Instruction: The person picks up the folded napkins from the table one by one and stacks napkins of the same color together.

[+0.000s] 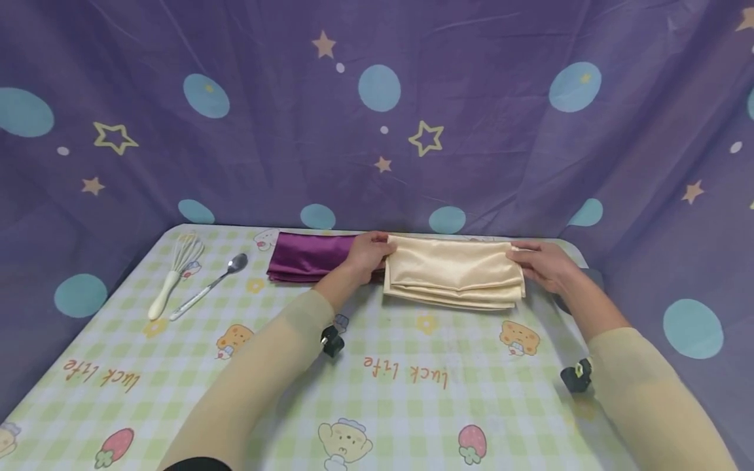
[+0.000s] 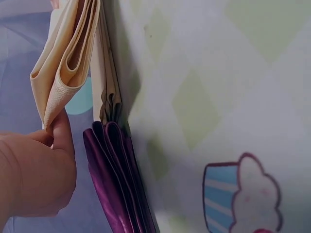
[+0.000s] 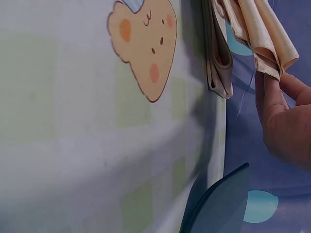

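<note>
A folded cream satin cloth hangs between both hands at the far side of the table. My left hand pinches its left end between thumb and fingers, while the right hand pinches the right end. Seen from the wrists, the held cloth is raised above another folded beige cloth lying on the table, which it mostly covers in the head view. Just left of that, a folded purple satin cloth lies flat, partly behind the left hand.
A whisk with a pale handle and a metal spoon lie at the left. Behind the right forearm sits a dark blue-grey rounded object, partly hidden. A purple patterned curtain hangs along the table's far edge.
</note>
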Motion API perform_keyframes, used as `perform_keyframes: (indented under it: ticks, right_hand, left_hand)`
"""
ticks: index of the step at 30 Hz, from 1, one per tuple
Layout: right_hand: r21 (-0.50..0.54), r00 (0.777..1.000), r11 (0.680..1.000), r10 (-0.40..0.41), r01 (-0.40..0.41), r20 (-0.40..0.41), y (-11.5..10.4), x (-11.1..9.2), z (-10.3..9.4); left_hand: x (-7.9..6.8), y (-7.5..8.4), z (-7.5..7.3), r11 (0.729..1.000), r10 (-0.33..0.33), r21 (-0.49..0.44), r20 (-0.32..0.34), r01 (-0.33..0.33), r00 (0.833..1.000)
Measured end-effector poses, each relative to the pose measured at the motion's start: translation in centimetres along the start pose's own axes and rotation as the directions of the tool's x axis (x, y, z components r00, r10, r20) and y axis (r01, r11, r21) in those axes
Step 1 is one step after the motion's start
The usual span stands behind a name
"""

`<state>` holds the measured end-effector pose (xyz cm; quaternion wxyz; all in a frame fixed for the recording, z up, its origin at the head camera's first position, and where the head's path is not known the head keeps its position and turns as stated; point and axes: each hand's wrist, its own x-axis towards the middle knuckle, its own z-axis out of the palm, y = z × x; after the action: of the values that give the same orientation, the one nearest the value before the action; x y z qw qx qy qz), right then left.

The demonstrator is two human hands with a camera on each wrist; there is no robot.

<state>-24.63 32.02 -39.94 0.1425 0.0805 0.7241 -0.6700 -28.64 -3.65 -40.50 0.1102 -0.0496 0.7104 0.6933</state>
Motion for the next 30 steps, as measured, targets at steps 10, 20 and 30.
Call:
perform_keyframes:
  ticks: [10,20,30]
  right_hand:
    - [-0.021,0.999,1.000,0.011,-0.012,-0.053,-0.3,1.7,0.1]
    - [-0.077,0.997,0.997,0.021,-0.027,-0.079,-0.8,3.2,-0.1]
    - [-0.069,0.992,0.997,-0.028,0.019,-0.126,-0.7,4.4,0.2]
  left_hand:
    - [1.4,0.3,-0.1,0.999,-0.024,0.024,-0.019,0.025,1.000]
    - [2.2,0.5,0.5,0.998,-0.024,0.057,-0.035,0.026,0.999]
    - [2.8,0.1,0.7,0.998,-0.034,0.050,-0.055,0.037,0.998]
